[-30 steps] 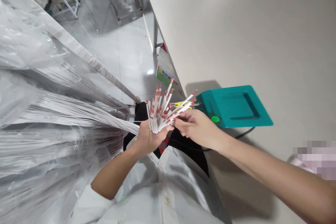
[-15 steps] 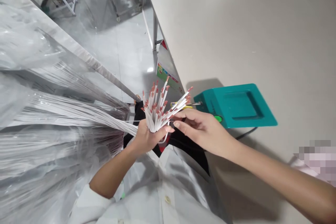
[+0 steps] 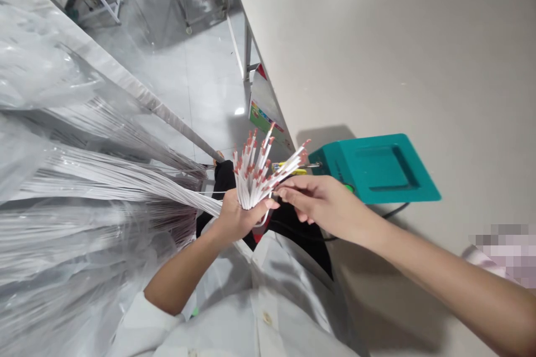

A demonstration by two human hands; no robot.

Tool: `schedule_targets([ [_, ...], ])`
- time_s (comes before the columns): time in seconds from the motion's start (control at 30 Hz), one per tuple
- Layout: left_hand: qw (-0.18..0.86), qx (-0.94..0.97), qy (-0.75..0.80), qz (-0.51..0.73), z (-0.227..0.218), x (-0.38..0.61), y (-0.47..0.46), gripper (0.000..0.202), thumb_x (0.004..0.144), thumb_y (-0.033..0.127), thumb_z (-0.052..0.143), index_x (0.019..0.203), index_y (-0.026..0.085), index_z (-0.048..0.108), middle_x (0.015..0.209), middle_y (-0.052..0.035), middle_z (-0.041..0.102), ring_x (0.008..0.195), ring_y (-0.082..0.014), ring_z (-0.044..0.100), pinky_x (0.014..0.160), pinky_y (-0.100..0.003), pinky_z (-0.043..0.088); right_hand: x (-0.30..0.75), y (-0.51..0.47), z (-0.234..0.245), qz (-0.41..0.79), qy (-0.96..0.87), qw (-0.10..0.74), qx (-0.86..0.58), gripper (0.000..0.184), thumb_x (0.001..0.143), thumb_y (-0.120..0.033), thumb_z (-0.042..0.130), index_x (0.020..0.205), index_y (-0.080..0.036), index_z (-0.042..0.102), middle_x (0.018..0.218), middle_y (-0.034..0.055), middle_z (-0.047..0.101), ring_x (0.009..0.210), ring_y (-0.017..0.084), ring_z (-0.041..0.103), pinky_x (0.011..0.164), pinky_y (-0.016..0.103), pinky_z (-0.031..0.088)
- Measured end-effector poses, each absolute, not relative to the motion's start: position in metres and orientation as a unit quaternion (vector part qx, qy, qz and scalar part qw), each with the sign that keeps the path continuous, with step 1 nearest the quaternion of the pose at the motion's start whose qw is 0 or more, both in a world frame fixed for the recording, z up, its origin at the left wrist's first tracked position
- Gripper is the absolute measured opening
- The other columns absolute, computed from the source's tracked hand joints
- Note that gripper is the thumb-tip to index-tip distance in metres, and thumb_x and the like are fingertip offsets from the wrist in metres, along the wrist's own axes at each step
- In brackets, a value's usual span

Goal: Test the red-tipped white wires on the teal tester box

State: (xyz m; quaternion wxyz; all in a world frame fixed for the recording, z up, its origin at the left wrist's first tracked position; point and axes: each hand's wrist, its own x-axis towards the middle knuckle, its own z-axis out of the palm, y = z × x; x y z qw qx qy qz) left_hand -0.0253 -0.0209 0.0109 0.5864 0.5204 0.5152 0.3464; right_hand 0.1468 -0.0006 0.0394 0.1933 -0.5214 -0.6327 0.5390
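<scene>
A thick bundle of white wires (image 3: 249, 192) stands up out of my left hand (image 3: 234, 217), whose fingers are wrapped around it. The wires' stripped, copper-red tips fan out at different heights. From the fist the bundle runs left into long strands. Right beside the fanned ends, my right hand (image 3: 312, 201) is closed in a pinch, thumb against index finger, on what looks like the end of one white wire. That tip is mostly hidden by the fingers. Just beyond the right hand lies a teal device (image 3: 381, 170) with a green button, partly covered by the hand.
A yellow-handled tool with a metal shaft (image 3: 310, 166) points at the teal device on the pale table (image 3: 397, 56). Long white wires under clear plastic (image 3: 84, 173) fill the left side. A metal rail (image 3: 167, 117) runs along them. A black cable (image 3: 396, 211) trails from the device.
My right thumb and index finger have closed together near the wire tips. The bundle in my left hand has shifted slightly to the right.
</scene>
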Motion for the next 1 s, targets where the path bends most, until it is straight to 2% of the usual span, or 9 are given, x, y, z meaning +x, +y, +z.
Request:
schedule_targets([
  [0.07, 0.600, 0.498, 0.522, 0.345, 0.009, -0.028, -0.018, 0.025, 0.075, 0.032, 0.064, 0.088, 0.013, 0.070, 0.073, -0.0057, 0.069, 0.052, -0.0105, 0.052, 0.052, -0.024, 0.043, 0.153, -0.002, 0.042, 0.348, -0.750, 0.218, -0.519, 0.024, 0.084, -0.032, 0.047, 0.090, -0.017, 0.064, 0.082, 0.0075, 0.067, 0.060, 0.016, 0.059, 0.051, 0.028, 0.045],
  [0.13, 0.614, 0.472, 0.521, 0.358, 0.007, -0.029, -0.014, 0.032, 0.075, 0.034, 0.064, 0.099, 0.013, 0.068, 0.070, -0.0055, 0.069, 0.048, -0.0086, 0.048, 0.050, -0.024, 0.041, 0.159, -0.001, 0.044, 0.159, -0.824, 0.204, -0.505, 0.028, 0.085, -0.028, 0.047, 0.104, -0.015, 0.062, 0.101, 0.0125, 0.066, 0.078, 0.022, 0.062, 0.059, 0.032, 0.046],
  [0.2, 0.631, 0.442, 0.516, 0.375, 0.004, -0.028, -0.009, 0.039, 0.074, 0.034, 0.065, 0.107, 0.014, 0.065, 0.072, -0.0053, 0.070, 0.048, -0.0079, 0.047, 0.049, -0.023, 0.040, 0.164, 0.004, 0.045, 0.038, -0.856, 0.156, -0.491, 0.031, 0.084, -0.025, 0.048, 0.110, -0.013, 0.060, 0.103, 0.0152, 0.065, 0.087, 0.028, 0.061, 0.065, 0.037, 0.044],
  [0.27, 0.652, 0.402, 0.511, 0.389, 0.001, -0.025, -0.003, 0.045, 0.071, 0.034, 0.067, 0.112, 0.015, 0.062, 0.071, -0.0045, 0.070, 0.046, -0.0070, 0.046, 0.048, -0.022, 0.039, 0.167, 0.011, 0.046, -0.021, -0.869, 0.097, -0.484, 0.027, 0.083, -0.023, 0.049, 0.105, -0.013, 0.061, 0.093, 0.0145, 0.067, 0.086, 0.031, 0.059, 0.068, 0.040, 0.041],
  [0.33, 0.672, 0.367, 0.506, 0.397, -0.002, -0.022, 0.001, 0.048, 0.069, 0.034, 0.068, 0.113, 0.016, 0.061, 0.070, -0.0043, 0.070, 0.045, -0.0067, 0.047, 0.046, -0.021, 0.037, 0.170, 0.019, 0.045, -0.050, -0.876, 0.039, -0.479, 0.017, 0.082, -0.020, 0.050, 0.092, -0.016, 0.063, 0.082, 0.0115, 0.067, 0.082, 0.029, 0.058, 0.069, 0.040, 0.036],
  [0.4, 0.682, 0.346, 0.503, 0.403, -0.005, -0.019, 0.004, 0.051, 0.067, 0.033, 0.070, 0.114, 0.015, 0.061, 0.068, -0.0043, 0.070, 0.046, -0.0071, 0.048, 0.046, -0.021, 0.036, 0.172, 0.024, 0.044, -0.066, -0.882, 0.012, -0.466, 0.014, 0.083, -0.017, 0.048, 0.084, -0.019, 0.062, 0.076, 0.0092, 0.067, 0.078, 0.027, 0.058, 0.070, 0.040, 0.033],
  [0.53, 0.686, 0.334, 0.496, 0.414, -0.012, -0.015, 0.008, 0.053, 0.066, 0.030, 0.072, 0.115, 0.014, 0.061, 0.067, -0.0052, 0.070, 0.045, -0.0082, 0.050, 0.045, -0.023, 0.034, 0.175, 0.032, 0.039, -0.045, -0.892, 0.037, -0.447, 0.015, 0.083, -0.020, 0.048, 0.089, -0.021, 0.062, 0.079, 0.0090, 0.068, 0.080, 0.026, 0.058, 0.071, 0.041, 0.031],
  [0.77, 0.684, 0.309, 0.496, 0.437, -0.014, -0.004, 0.015, 0.054, 0.065, 0.028, 0.073, 0.114, 0.012, 0.060, 0.068, -0.0050, 0.070, 0.045, -0.0066, 0.049, 0.045, -0.021, 0.036, 0.176, 0.044, 0.038, -0.008, -0.890, 0.020, -0.456, 0.011, 0.078, -0.021, 0.053, 0.069, -0.018, 0.058, 0.074, 0.0084, 0.067, 0.093, 0.029, 0.058, 0.077, 0.043, 0.032],
  [1.0, 0.673, 0.319, 0.509, 0.432, -0.017, 0.001, 0.015, 0.047, 0.066, 0.026, 0.072, 0.110, 0.011, 0.063, 0.071, -0.0071, 0.070, 0.064, -0.0174, 0.064, 0.043, -0.021, 0.039, 0.177, 0.044, 0.036, -0.021, -0.891, 0.021, -0.454, 0.013, 0.080, -0.019, 0.051, 0.069, -0.018, 0.058, 0.077, 0.0101, 0.069, 0.094, 0.029, 0.059, 0.087, 0.051, 0.031],
])
